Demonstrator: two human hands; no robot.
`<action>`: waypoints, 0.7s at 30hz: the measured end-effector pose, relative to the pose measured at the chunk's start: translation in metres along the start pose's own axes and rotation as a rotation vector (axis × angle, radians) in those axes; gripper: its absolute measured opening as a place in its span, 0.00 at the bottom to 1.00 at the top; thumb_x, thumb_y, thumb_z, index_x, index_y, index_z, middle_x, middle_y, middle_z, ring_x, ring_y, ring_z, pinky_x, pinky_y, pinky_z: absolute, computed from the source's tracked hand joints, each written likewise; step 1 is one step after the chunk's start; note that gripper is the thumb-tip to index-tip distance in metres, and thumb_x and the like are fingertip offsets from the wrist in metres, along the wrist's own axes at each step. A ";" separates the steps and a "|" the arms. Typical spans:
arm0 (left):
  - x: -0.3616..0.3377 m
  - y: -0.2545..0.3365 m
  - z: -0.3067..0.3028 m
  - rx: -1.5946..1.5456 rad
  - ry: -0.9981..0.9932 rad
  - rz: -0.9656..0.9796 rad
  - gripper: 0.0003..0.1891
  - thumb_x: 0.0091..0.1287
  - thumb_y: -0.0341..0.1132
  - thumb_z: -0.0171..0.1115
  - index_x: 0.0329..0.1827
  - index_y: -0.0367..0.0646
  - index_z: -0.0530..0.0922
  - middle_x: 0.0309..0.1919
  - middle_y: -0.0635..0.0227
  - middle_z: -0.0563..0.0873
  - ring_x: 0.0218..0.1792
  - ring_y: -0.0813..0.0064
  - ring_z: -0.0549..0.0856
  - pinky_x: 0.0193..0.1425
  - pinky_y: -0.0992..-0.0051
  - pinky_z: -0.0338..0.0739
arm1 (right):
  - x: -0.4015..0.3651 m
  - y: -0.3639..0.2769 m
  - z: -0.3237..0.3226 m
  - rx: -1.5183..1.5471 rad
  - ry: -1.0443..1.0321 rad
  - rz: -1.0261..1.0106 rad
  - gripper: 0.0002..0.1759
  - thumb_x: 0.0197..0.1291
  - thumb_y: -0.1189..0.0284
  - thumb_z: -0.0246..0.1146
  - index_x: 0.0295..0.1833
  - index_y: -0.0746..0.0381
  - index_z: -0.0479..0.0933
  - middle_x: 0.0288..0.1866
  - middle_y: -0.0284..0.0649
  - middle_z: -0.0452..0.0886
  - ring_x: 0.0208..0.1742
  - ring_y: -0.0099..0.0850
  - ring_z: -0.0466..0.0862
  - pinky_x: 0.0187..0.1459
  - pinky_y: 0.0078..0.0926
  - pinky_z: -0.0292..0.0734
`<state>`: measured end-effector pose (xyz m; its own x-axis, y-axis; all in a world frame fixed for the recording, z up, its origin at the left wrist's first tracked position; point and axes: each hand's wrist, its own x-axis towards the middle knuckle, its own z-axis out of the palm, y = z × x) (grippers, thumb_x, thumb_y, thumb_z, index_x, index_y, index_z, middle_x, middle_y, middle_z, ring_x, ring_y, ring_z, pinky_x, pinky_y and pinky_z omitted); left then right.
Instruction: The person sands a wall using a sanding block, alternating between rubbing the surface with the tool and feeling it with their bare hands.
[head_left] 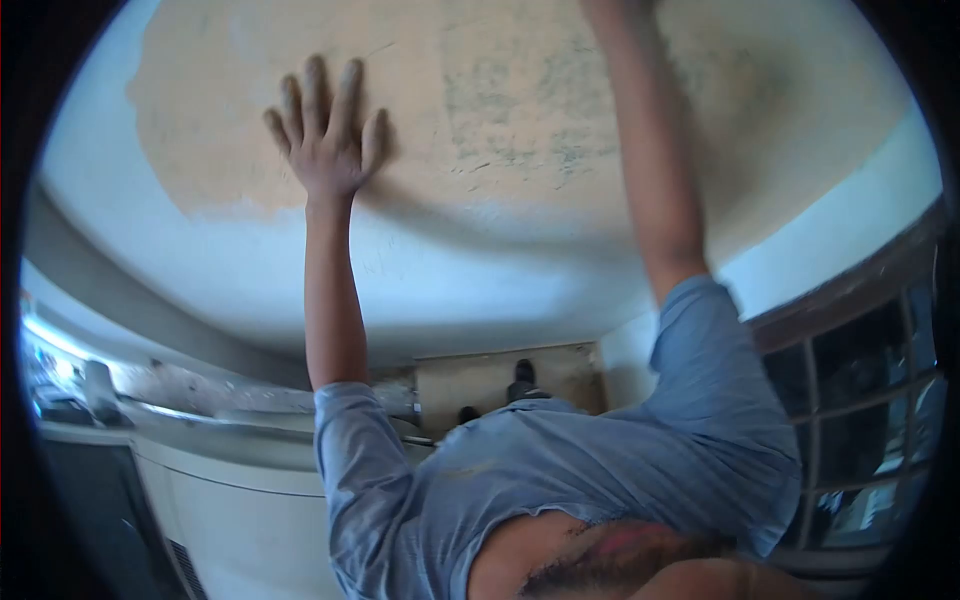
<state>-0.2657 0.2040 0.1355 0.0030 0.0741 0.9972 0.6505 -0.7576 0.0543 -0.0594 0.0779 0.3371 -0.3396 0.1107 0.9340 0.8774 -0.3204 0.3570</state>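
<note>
My left hand [328, 140] lies flat against the wall, its fingers spread, on a tan patch [230, 120] with a white painted area [450, 290] below it. Nothing is in that hand. My right arm reaches up the wall at the right, and only the blurred base of my right hand [620, 10] shows at the top edge. Its fingers, and anything they hold, are out of view. Between the two arms the tan surface carries rough dark marks [520, 100].
A pale cabinet or appliance [240, 520] stands at the lower left, beside a cluttered ledge [200, 388]. On the right is a dark window with a grid frame [812, 390]. My shoes [525, 371] are on the floor [450, 385] below.
</note>
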 end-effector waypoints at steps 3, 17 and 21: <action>0.000 0.003 -0.007 0.032 -0.023 -0.024 0.28 0.68 0.58 0.49 0.69 0.63 0.73 0.72 0.67 0.69 0.73 0.61 0.64 0.77 0.54 0.36 | -0.135 -0.073 -0.024 -0.127 -0.181 -0.157 0.16 0.62 0.67 0.54 0.49 0.63 0.81 0.48 0.47 0.85 0.59 0.44 0.79 0.63 0.51 0.63; 0.001 -0.005 -0.015 0.075 -0.091 -0.028 0.29 0.72 0.57 0.41 0.72 0.58 0.68 0.76 0.63 0.59 0.79 0.61 0.48 0.78 0.53 0.25 | -0.061 -0.078 0.028 -0.074 -0.072 -0.197 0.13 0.64 0.69 0.52 0.42 0.64 0.81 0.45 0.50 0.83 0.50 0.51 0.80 0.60 0.55 0.66; 0.000 -0.006 -0.017 0.032 -0.125 -0.039 0.29 0.72 0.57 0.40 0.72 0.59 0.68 0.76 0.63 0.59 0.79 0.60 0.48 0.78 0.52 0.25 | -0.234 -0.139 -0.019 0.228 -0.206 -0.114 0.19 0.63 0.72 0.52 0.56 0.54 0.82 0.59 0.37 0.82 0.66 0.38 0.75 0.70 0.58 0.54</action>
<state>-0.2825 0.1974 0.1356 0.0705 0.1850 0.9802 0.6756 -0.7318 0.0896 -0.1083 0.0786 0.0681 -0.3850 0.3293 0.8622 0.8989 -0.0781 0.4312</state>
